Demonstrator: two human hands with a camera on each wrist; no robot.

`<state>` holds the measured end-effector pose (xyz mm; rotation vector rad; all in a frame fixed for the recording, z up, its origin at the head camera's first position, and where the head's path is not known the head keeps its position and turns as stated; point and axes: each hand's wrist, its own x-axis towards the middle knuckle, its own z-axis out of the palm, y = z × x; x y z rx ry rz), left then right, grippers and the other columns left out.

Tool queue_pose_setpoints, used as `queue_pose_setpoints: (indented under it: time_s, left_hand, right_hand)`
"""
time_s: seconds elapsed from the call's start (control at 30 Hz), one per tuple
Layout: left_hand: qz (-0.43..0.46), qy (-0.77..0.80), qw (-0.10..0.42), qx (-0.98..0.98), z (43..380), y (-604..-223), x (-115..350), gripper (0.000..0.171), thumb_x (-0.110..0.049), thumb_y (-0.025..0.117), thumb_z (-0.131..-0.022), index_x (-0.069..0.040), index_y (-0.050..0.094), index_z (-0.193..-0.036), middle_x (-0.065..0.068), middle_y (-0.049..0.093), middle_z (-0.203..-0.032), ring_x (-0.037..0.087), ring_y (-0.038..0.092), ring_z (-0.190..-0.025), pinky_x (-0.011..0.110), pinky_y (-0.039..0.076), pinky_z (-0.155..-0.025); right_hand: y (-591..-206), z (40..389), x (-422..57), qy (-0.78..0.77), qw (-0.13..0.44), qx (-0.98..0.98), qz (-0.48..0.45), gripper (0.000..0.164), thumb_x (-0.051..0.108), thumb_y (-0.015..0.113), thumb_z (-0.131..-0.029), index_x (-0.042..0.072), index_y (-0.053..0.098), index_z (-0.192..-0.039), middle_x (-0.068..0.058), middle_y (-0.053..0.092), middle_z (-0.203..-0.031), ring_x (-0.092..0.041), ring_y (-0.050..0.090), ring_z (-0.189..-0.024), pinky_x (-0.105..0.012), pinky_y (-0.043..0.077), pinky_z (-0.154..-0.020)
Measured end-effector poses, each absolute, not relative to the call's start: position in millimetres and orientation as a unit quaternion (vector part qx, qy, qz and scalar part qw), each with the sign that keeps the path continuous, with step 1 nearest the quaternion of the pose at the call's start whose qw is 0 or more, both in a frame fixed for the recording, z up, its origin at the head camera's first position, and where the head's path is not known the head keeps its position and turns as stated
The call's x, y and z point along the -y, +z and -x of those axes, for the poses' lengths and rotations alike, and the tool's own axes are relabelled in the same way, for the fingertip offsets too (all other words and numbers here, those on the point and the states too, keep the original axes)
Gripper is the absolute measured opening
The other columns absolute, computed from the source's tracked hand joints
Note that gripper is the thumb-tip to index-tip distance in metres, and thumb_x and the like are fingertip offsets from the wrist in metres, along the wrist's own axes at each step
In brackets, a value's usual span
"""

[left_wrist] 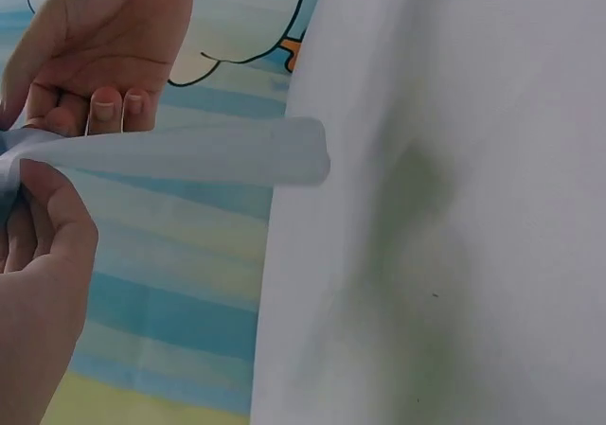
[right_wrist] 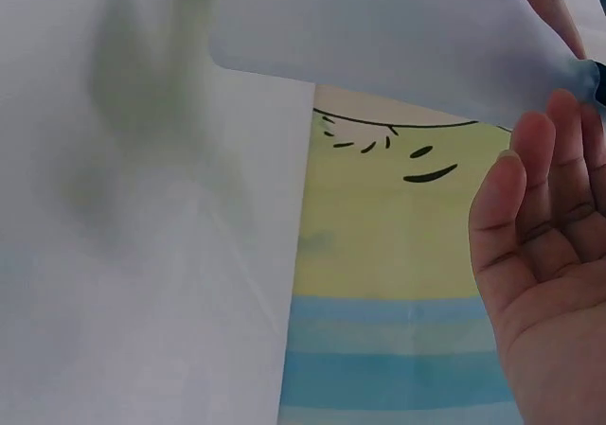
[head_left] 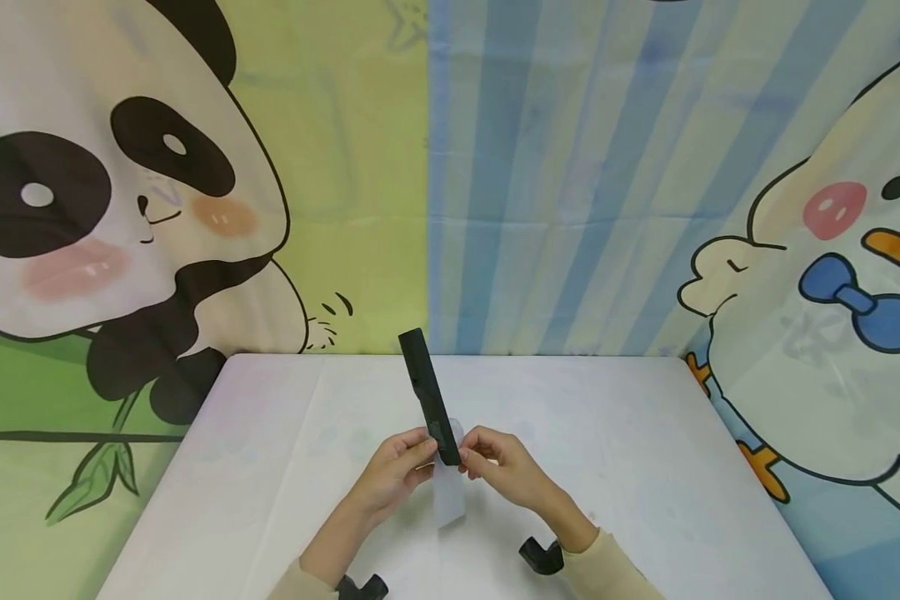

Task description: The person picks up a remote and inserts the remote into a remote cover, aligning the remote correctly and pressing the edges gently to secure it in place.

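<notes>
My left hand (head_left: 399, 471) pinches the lower end of a long, narrow black object (head_left: 423, 383) between thumb and fingers. That object stands tilted up to the left, with a small notch along one side; its exact kind does not show. A whitish translucent strip, like a soft sleeve (head_left: 448, 500), hangs below and also shows behind its lower end. With thumb and fingertips, my right hand (head_left: 512, 468) pinches the sleeve beside the black end. In the right wrist view the sleeve (right_wrist: 379, 37) spreads wide and gathers near the fingertips. The left wrist view shows it narrow, running between both hands.
A white table (head_left: 607, 442) lies under the hands. Behind it hangs a printed cloth (head_left: 570, 167) with a panda, stripes and a duck. Black wrist mounts (head_left: 542, 556) sit at both sleeve cuffs.
</notes>
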<state>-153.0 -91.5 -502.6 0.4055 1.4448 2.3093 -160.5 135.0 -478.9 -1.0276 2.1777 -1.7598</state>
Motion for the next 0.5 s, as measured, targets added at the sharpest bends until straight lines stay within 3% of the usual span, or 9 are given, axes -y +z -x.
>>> queue_pose_setpoints:
  time_s: [0.17, 0.3, 0.5]
  left_hand:
    - [-0.153, 0.812, 0.187, -0.532, 153, -502, 97, 0.035, -0.016, 0.055, -0.105, 0.008, 0.059, -0.130, 0.009, 0.066, -0.118, 0.018, 0.064, -0.103, 0.031, 0.051, -0.092]
    - [-0.174, 0.812, 0.196, -0.521, 153, -502, 100, 0.032, -0.015, 0.051, -0.106, 0.006, 0.059, -0.129, 0.009, 0.068, -0.116, 0.019, 0.065, -0.104, 0.033, 0.050, -0.095]
    - [-0.197, 0.807, 0.197, -0.520, 152, -503, 101, 0.026, -0.013, 0.051, -0.106, 0.000, 0.065, -0.123, 0.007, 0.070, -0.113, 0.017, 0.065, -0.102, 0.031, 0.050, -0.091]
  right_hand:
    - [-463, 153, -129, -0.564, 0.035, -0.729, 0.386, 0.006, -0.009, 0.063, -0.093, -0.003, 0.062, -0.096, -0.013, 0.065, -0.082, -0.017, 0.061, -0.068, -0.032, 0.053, -0.062]
    - [-451, 149, -124, -0.548, -0.001, -0.734, 0.403, 0.010, -0.008, 0.068, -0.090, -0.001, 0.062, -0.092, -0.010, 0.065, -0.079, -0.013, 0.061, -0.069, -0.031, 0.053, -0.059]
    - [-451, 148, -120, -0.550, -0.009, -0.730, 0.406, 0.012, -0.011, 0.065, -0.091, 0.000, 0.064, -0.089, -0.012, 0.066, -0.077, -0.008, 0.059, -0.067, -0.032, 0.053, -0.056]
